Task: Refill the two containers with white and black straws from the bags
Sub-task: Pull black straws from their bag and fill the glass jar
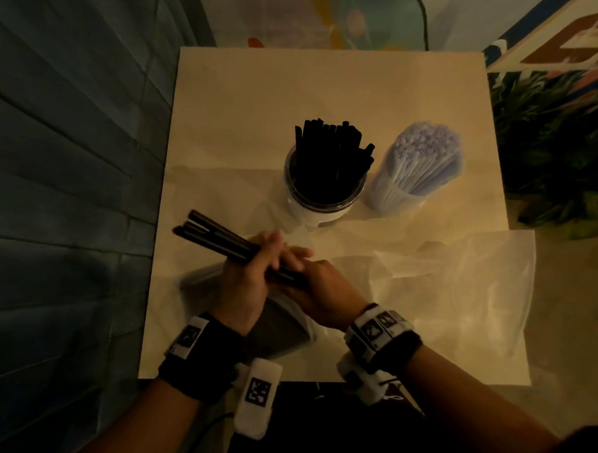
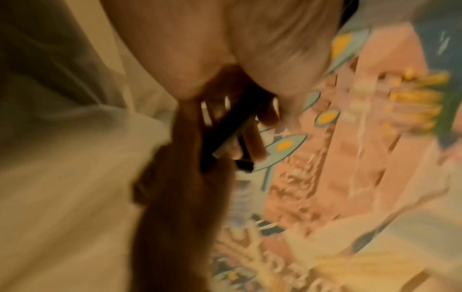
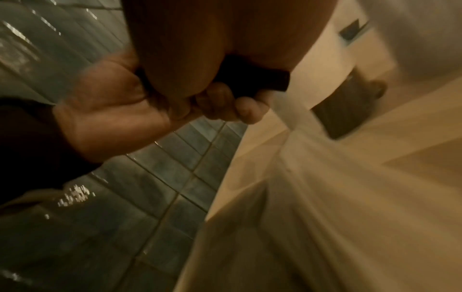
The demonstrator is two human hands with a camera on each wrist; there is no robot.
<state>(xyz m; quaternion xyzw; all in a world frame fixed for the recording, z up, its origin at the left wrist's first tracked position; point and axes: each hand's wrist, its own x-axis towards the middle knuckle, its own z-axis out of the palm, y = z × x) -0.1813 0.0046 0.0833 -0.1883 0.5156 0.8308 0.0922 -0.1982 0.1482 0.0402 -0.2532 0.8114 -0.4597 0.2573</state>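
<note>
Both hands hold one bundle of black straws point(image 1: 216, 238) low over the near part of the table; it points up and left. My left hand point(image 1: 258, 262) wraps around its middle. My right hand point(image 1: 312, 285) grips its near end. Under the hands lies a clear bag point(image 1: 281, 333) with dark straws inside. Farther back stands a round container point(image 1: 324, 204) full of black straws, and right of it a clear container point(image 1: 385, 195) packed with white straws point(image 1: 424, 152). The wrist views are blurred; the black straws point(image 2: 225, 134) point(image 3: 252, 79) show between curled fingers.
A flat, clear plastic bag point(image 1: 458, 288) lies on the right half of the beige table point(image 1: 285, 96), reaching its right edge. A green plant point(image 1: 554, 140) stands just past that edge. A tiled wall point(image 1: 64, 151) runs along the left side.
</note>
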